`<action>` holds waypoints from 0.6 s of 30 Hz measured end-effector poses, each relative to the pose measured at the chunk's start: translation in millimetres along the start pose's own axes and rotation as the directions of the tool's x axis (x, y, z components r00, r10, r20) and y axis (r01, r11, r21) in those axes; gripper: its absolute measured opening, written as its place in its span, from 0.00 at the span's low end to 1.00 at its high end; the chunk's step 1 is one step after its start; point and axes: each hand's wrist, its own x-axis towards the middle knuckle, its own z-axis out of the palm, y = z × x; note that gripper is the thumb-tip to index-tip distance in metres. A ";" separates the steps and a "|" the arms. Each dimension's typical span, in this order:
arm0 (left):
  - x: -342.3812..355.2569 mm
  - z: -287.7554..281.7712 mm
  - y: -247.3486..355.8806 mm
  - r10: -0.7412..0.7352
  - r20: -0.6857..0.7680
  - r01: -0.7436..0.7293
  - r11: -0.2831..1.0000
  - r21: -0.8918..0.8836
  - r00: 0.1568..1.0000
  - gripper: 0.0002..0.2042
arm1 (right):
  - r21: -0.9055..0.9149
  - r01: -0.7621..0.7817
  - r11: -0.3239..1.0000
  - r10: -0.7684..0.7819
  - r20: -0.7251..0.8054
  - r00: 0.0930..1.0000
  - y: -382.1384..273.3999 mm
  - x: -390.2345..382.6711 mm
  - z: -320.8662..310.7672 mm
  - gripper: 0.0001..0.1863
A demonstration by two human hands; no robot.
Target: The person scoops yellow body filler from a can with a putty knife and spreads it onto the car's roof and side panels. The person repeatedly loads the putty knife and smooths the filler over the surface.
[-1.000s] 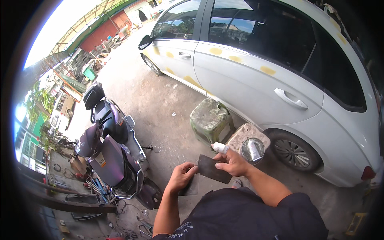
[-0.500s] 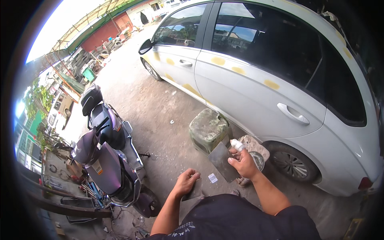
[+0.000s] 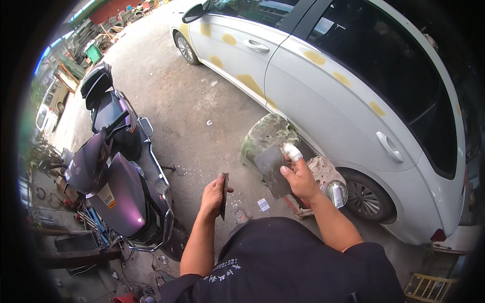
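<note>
My left hand [image 3: 212, 196] grips a thin dark putty spreader [image 3: 225, 194], held upright and seen nearly edge-on. To its right, my right hand [image 3: 299, 177] is closed on the edge of a flat grey rectangular plate [image 3: 272, 169], thumb on its face. A white wrapping [image 3: 292, 151] covers one finger of that hand. The plate and the spreader are apart. Beyond the hands stands a white car [image 3: 323, 96] with yellowish patches [image 3: 314, 57] along its side. Behind the plate is a paint-crusted greenish stool [image 3: 273, 129].
A round metal can [image 3: 335, 193] sits by a stained block-like seat [image 3: 323, 170], near the car's rear wheel [image 3: 366, 194]. On the left a purple scooter [image 3: 124, 194] is parked. A small white paper [image 3: 263, 204] lies on the ground. Tools [image 3: 98, 227] are strewn at lower left.
My left hand has risen and turned its spreader upright. The right hand and plate have moved slightly up and left in view. The view has tipped downward.
</note>
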 end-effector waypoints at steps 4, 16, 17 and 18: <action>3.9 -21.1 25.0 0.074 0.063 -0.025 0.818 -0.575 0.995 0.12 | -0.138 0.082 0.987 -0.082 0.006 0.997 -1.3 29.9 41.3 0.33; 6.4 25.8 70.1 0.209 -0.031 -0.164 0.659 -0.734 0.977 0.15 | -0.480 0.554 0.681 -0.406 0.382 0.830 -14.0 43.4 86.3 0.29; 8.4 24.8 74.7 0.252 -0.063 -0.217 0.652 -0.727 0.966 0.15 | -0.486 0.555 0.675 -0.413 0.374 0.830 -11.4 40.4 83.3 0.32; 9.9 23.1 79.4 0.287 -0.097 -0.267 0.644 -0.717 0.953 0.15 | -0.479 0.604 0.637 -0.456 0.398 0.796 -8.2 37.4 78.9 0.32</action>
